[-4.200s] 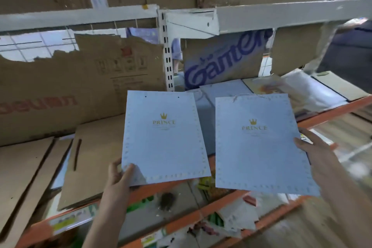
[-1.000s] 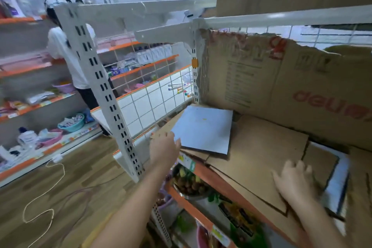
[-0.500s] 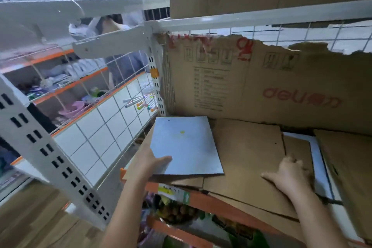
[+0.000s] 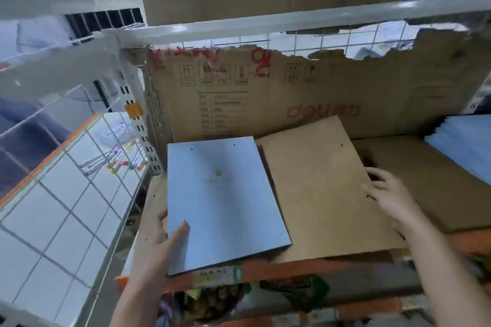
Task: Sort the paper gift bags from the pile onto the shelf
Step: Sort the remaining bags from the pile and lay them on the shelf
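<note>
The left hand (image 4: 170,240) pinches a blue gift bag (image 4: 223,202) flat on the shelf (image 4: 292,272); the right hand (image 4: 389,194), open, steadies a cardboard sheet (image 4: 318,188) alongside.

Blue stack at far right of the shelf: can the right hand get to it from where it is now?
Probably yes. The right hand rests on the brown kraft bag, and only flat brown cardboard lies between it and the blue stack. Nothing upright blocks the way; the stack runs out of frame, though.
</note>
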### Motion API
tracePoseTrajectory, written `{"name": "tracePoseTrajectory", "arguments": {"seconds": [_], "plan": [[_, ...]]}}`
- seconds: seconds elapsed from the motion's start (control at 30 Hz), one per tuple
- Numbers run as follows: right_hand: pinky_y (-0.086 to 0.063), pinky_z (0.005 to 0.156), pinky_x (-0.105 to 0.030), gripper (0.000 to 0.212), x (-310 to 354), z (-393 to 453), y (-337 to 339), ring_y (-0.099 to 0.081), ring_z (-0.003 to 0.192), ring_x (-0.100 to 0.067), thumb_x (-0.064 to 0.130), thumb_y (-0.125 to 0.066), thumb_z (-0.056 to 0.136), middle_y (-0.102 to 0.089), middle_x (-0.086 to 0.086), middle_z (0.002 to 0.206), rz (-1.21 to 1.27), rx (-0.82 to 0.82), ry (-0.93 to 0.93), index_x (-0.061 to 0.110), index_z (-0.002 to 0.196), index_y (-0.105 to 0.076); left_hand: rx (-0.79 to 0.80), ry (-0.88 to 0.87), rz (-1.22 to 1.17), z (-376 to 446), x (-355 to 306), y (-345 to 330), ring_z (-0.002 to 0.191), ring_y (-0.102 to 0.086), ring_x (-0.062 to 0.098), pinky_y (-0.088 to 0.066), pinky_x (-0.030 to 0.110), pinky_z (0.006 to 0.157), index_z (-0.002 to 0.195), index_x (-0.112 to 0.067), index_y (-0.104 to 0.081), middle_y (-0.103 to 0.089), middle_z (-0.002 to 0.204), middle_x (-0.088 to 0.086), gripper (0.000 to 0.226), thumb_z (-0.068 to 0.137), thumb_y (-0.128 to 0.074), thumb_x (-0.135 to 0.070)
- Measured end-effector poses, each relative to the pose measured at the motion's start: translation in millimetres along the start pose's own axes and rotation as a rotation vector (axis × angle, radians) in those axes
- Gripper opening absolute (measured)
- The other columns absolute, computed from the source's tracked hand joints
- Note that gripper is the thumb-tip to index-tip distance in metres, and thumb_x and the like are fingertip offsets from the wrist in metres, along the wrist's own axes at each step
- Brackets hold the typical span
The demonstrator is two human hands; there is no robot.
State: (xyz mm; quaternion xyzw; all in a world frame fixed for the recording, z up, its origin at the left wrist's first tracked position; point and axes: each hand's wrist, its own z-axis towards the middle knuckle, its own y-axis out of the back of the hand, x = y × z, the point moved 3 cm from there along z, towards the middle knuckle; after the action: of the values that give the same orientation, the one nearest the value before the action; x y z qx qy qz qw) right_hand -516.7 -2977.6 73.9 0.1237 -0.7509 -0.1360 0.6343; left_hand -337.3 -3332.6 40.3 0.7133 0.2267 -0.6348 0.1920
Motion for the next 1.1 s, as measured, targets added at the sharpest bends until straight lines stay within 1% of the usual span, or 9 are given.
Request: {"name": "tracePoseTrajectory", "arguments": {"seconds": [0.17,0.33,0.43,0.53,0.77,0.83,0.9,1.03,1.1], "plan": [[-0.046,0.063,-0.029,0.042,-1.0,-12.4,67.3,-0.06,0.084,-0.021,0.008,-0.051,0.093,-0.06,-0.015,0.115,0.076,-0.145,-0.005,0.02,0.133,-0.047,0.119,0.035,-0.082,-2.5,-1.3,-45.7,0.093,-0.065,0.033,-0.057,0.041,0.063,0.128,-0.024,-0.042,-0.064,0.114,0.013,0.036,0.095,-0.05,-0.011],[-0.044,0.064,-0.026,0.042,-11.3,-1.0,132.1,-0.055,0.071,-0.014,0.001,-0.052,0.091,-0.064,-0.01,0.094,0.067,-0.228,-0.021,0.01,0.132,-0.049,0.121,0.005,-0.005,6.4,7.1,-90.4,0.072,-0.066,0.014,-0.051,0.028,0.05,0.121,-0.031,-0.042,-0.066,0.104,0.009,0.033,0.094,-0.051,-0.014],[-0.043,0.082,-0.032,0.04,-24.5,17.0,161.9,-0.056,0.082,-0.024,0.001,-0.051,0.091,-0.062,-0.017,0.113,0.042,-0.246,-0.053,0.01,0.13,-0.052,0.191,0.016,-0.039,3.4,7.9,-114.2,0.079,-0.062,0.016,-0.052,0.024,0.049,0.115,-0.025,-0.044,-0.062,0.1,0.001,0.025,0.095,-0.048,-0.011],[-0.043,0.087,-0.034,0.038,-36.3,43.4,182.9,-0.054,0.094,-0.024,0.002,-0.05,0.092,-0.057,-0.014,0.117,-0.004,-0.218,-0.054,0.008,0.129,-0.052,0.234,-0.003,-0.095,-3.3,4.1,-142.2,0.09,-0.061,0.018,-0.055,0.03,0.06,0.122,-0.024,-0.043,-0.06,0.112,0.001,0.031,0.095,-0.045,-0.008],[-0.051,0.089,-0.043,0.027,-62.4,118.2,196.8,-0.062,0.096,-0.032,0.008,-0.052,0.091,-0.065,-0.017,0.113,-0.362,-0.104,-0.011,0.006,0.115,-0.063,0.186,-0.008,-0.128,-14.4,-1.5,-194.9,0.089,-0.064,0.017,-0.048,0.042,0.08,0.12,-0.029,-0.042,-0.063,0.111,0.0,0.033,0.093,-0.055,-0.015],[-0.049,0.091,-0.039,0.031,-70.1,132.6,194.9,-0.058,0.106,-0.033,0.012,-0.05,0.092,-0.06,-0.017,0.123,-0.454,-0.104,-0.01,0.006,0.122,-0.058,0.188,-0.007,-0.102,-17.3,-3.2,-207.1,0.098,-0.062,0.022,-0.045,0.047,0.093,0.124,-0.028,-0.04,-0.061,0.118,0.004,0.05,0.081,-0.065,-0.023],[-0.048,0.091,-0.037,0.034,-75.4,142.3,193.3,-0.055,0.11,-0.033,0.014,-0.047,0.094,-0.057,-0.017,0.126,-0.525,-0.125,-0.005,0.006,0.126,-0.054,0.184,0.004,-0.116,-17.8,-4.7,-216.2,0.107,-0.06,0.029,-0.041,0.053,0.099,0.126,-0.029,-0.04,-0.059,0.123,0.006,0.049,0.083,-0.062,-0.026],[-0.047,0.083,-0.034,0.033,-83.7,156.5,194.7,-0.057,0.106,-0.034,0.01,-0.04,0.095,-0.059,-0.019,0.12,-0.638,-0.192,0.012,0.002,0.125,-0.053,0.182,0.028,-0.1,-10.0,-4.5,-236.5,0.105,-0.059,0.033,-0.046,0.047,0.09,0.126,-0.025,-0.038,-0.058,0.123,0.011,0.034,0.096,-0.047,-0.014],[-0.05,0.077,-0.033,0.03,-86.7,160.8,195.5,-0.059,0.096,-0.033,0.009,-0.039,0.094,-0.061,-0.019,0.111,-0.697,-0.224,0.023,0.001,0.116,-0.057,0.186,0.005,-0.056,-4.9,-8.4,-249.6,0.092,-0.064,0.024,-0.049,0.037,0.078,0.126,-0.023,-0.038,-0.062,0.116,0.01,0.034,0.095,-0.047,-0.01]]}}
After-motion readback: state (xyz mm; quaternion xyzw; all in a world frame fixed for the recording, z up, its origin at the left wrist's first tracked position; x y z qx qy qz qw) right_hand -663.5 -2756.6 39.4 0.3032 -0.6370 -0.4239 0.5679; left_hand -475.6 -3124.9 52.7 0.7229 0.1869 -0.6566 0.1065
